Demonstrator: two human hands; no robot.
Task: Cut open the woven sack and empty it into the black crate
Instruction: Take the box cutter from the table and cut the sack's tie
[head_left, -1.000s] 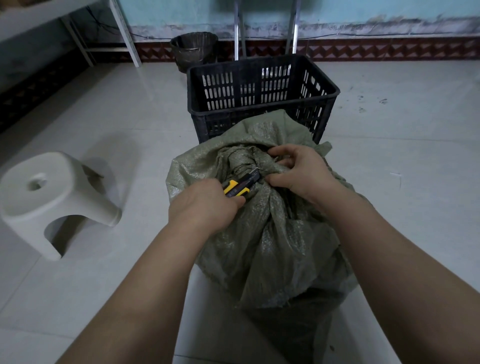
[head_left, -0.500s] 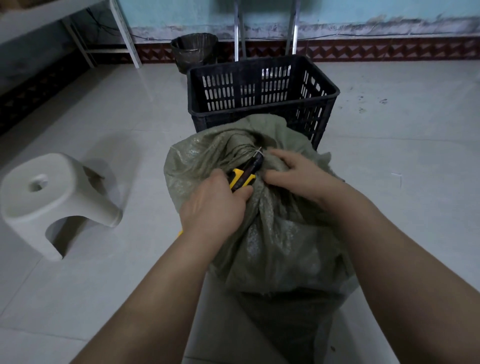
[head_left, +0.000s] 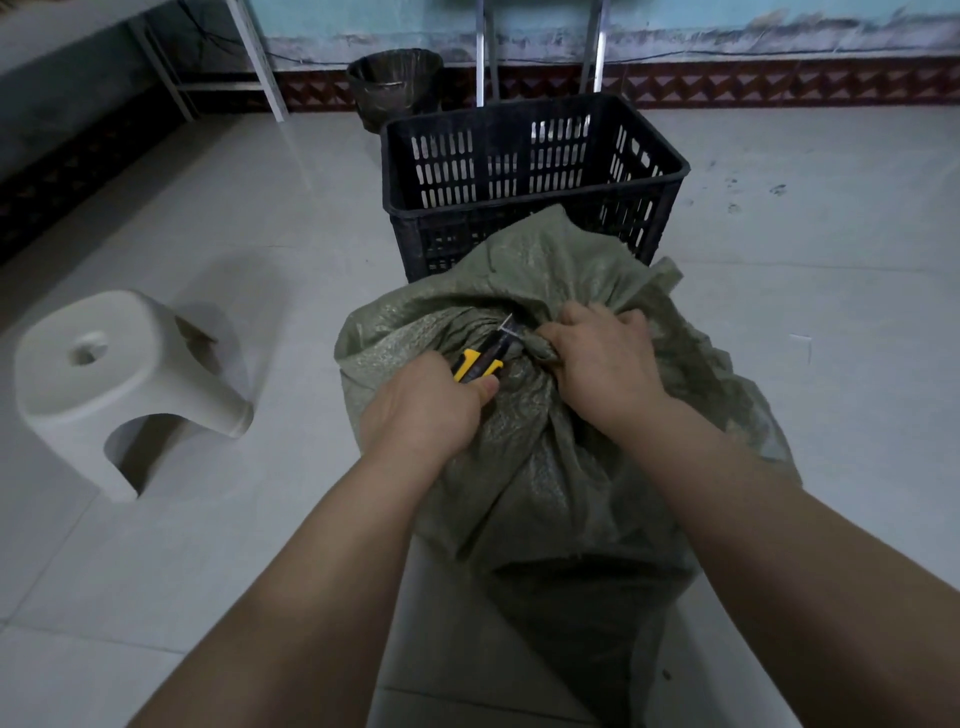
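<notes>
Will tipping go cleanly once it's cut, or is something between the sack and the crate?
Nothing visible stands between them. The green woven sack sits right in front of the black slatted plastic crate, its top overlapping the crate's near wall. The white plastic stool stands off to the left.

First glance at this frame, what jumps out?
Dead centre, two bare hands work on a bulging green woven sack: the left hand grips a yellow-and-black utility knife with its blade at the bunched neck, which the right hand clutches. Just behind the sack stands the black slotted crate. A white plastic stool sits on the pale tiled floor to the left.
</notes>
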